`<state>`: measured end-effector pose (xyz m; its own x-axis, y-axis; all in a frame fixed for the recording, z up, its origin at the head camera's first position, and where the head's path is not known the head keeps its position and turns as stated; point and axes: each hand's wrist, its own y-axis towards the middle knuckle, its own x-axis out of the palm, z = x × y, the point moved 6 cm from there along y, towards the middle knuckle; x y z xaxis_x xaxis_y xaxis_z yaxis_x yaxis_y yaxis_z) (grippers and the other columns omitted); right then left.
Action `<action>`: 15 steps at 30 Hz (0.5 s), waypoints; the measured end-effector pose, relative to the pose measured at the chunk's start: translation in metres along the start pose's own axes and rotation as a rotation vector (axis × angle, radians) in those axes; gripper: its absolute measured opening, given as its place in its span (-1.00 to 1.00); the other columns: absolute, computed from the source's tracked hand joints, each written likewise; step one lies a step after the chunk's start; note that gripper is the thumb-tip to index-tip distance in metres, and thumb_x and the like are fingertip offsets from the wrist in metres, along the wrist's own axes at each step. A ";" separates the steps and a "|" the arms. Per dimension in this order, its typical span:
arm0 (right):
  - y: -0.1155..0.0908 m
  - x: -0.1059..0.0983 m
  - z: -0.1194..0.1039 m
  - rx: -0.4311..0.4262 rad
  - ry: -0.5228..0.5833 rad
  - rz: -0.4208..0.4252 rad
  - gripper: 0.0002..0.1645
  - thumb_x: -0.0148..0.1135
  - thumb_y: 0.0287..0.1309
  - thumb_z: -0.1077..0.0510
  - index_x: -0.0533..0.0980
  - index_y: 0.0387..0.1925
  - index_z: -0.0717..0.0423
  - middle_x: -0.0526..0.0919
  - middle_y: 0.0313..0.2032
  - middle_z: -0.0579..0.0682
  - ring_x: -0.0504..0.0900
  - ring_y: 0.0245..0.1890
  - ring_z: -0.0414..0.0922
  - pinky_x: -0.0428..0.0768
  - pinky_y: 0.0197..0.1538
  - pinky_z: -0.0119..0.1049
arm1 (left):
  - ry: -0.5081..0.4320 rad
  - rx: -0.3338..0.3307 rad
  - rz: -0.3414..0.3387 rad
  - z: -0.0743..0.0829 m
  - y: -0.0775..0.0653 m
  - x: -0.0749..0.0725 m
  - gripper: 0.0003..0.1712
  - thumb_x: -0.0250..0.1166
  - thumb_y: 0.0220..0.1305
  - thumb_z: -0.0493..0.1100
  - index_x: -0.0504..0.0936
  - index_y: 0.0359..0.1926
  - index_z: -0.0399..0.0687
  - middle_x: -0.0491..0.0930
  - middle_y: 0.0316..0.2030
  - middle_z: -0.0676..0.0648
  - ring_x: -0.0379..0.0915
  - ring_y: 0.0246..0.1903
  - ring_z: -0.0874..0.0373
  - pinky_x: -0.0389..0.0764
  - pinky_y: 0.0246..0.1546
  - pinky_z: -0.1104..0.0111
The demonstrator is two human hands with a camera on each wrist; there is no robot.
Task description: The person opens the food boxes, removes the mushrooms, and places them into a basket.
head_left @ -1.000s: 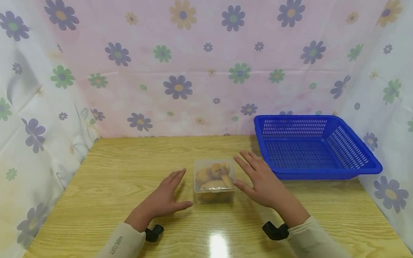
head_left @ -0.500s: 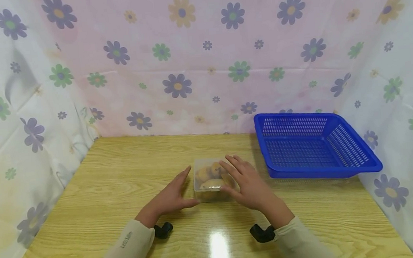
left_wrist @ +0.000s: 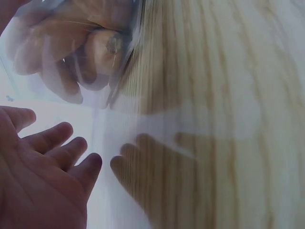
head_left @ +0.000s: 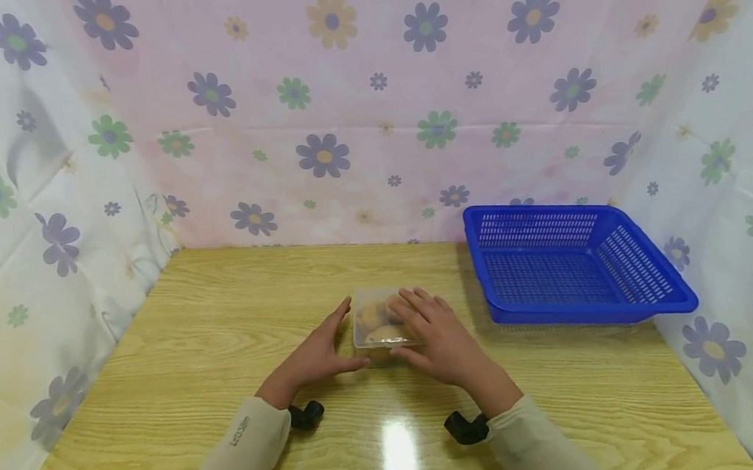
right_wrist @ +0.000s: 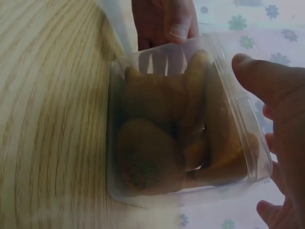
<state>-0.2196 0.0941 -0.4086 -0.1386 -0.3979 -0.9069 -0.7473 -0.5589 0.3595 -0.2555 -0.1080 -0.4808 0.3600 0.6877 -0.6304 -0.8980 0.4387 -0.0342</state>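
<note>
A clear plastic box with a lid (head_left: 369, 295) stands on the wooden table, directly before me. Brownish rounded and elongated pieces (right_wrist: 147, 157) fill it; their exact kind I cannot tell. My left hand (head_left: 313, 356) lies along the box's left side, fingers extended and thumb spread toward its front. In the left wrist view those fingers (left_wrist: 62, 148) appear apart from the box wall. My right hand (head_left: 443, 344) hovers over the right part of the lid, covering that side. Its thumb (right_wrist: 262, 78) is near the lid's front edge; whether it touches the lid I cannot tell.
A blue plastic basket (head_left: 575, 313) with perforated sides sits at the back right of the table (head_left: 254, 281). Flower-printed cloth (head_left: 367, 118) walls in the back and both sides. Black mounts (head_left: 466, 428) are worn at the wrists.
Both hands have moved inward toward the box. The right hand went left, from beside the box to over its lid's right part. The box and basket have stayed put.
</note>
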 end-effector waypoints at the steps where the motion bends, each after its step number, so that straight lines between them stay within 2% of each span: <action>1: 0.000 0.000 0.000 0.000 0.000 0.000 -0.12 0.28 0.16 -0.24 0.26 0.42 -0.01 0.26 0.42 0.09 0.21 0.43 0.15 0.24 0.36 0.27 | -0.003 0.004 0.001 0.001 0.000 0.000 0.36 0.45 -0.03 0.33 -0.25 0.56 0.18 -0.03 0.51 -0.11 -0.05 0.47 -0.16 0.20 0.35 -0.16; 6: 0.001 0.005 -0.001 0.002 -0.027 -0.015 -0.13 0.28 0.15 -0.27 0.28 0.41 -0.05 0.25 0.43 0.07 0.20 0.44 0.14 0.23 0.37 0.24 | -0.035 0.007 -0.005 0.002 0.003 0.003 0.35 0.45 -0.01 0.31 -0.28 0.55 0.21 -0.05 0.52 -0.12 -0.07 0.48 -0.17 0.17 0.36 -0.17; 13: 0.003 0.010 -0.002 -0.008 -0.023 -0.013 -0.15 0.28 0.15 -0.26 0.29 0.41 -0.08 0.26 0.42 0.07 0.20 0.44 0.14 0.21 0.38 0.26 | -0.100 0.043 -0.008 0.008 0.009 0.007 0.36 0.48 -0.01 0.25 -0.35 0.53 0.35 -0.16 0.54 0.02 -0.17 0.51 -0.09 0.13 0.39 -0.16; 15: 0.003 0.011 -0.002 -0.011 -0.026 -0.011 -0.15 0.28 0.16 -0.25 0.29 0.41 -0.09 0.27 0.42 0.07 0.21 0.43 0.15 0.21 0.37 0.27 | -0.107 0.052 -0.005 0.009 0.010 0.008 0.37 0.48 -0.01 0.23 -0.36 0.54 0.33 -0.16 0.54 0.02 -0.15 0.50 -0.11 0.14 0.38 -0.16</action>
<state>-0.2217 0.0869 -0.4169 -0.1473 -0.3729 -0.9161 -0.7413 -0.5715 0.3518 -0.2588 -0.0927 -0.4793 0.3920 0.7419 -0.5440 -0.8827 0.4698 0.0047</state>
